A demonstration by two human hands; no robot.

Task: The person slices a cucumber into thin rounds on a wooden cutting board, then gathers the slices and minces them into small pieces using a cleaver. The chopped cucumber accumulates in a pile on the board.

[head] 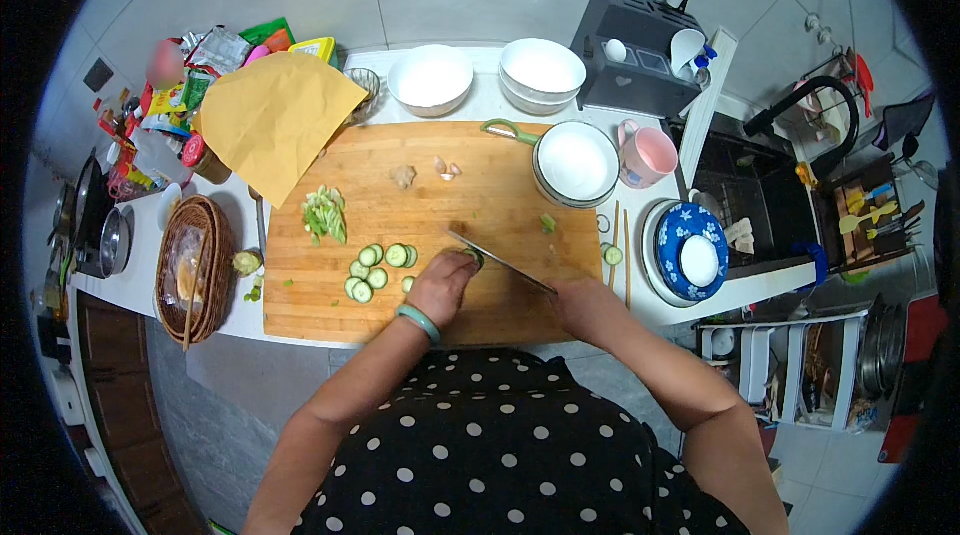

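A large wooden cutting board point(360, 167) lies before me. My left hand point(442, 281) presses a piece of cucumber point(475, 256) against the board, its fingers mostly covering it. In my right hand point(589, 310) is the handle of a kitchen knife point(501, 262); its blade slants up and left, close to the cucumber and my left fingertips. Several round cucumber slices point(369, 271) are scattered left of my left hand. Farther left sits a pile of chopped scallion or similar green vegetable point(325, 215). A piece of ginger point(403, 176) and several garlic cloves point(448, 170) lie toward the back.
White bowls point(430, 77) line the back, and stacked bowls point(576, 160) sit on the board's far right corner beside a green peeler point(510, 131). A pink mug point(648, 154), chopsticks point(627, 257) and a blue floral plate point(675, 235) stand right. Wicker baskets point(217, 272) are left.
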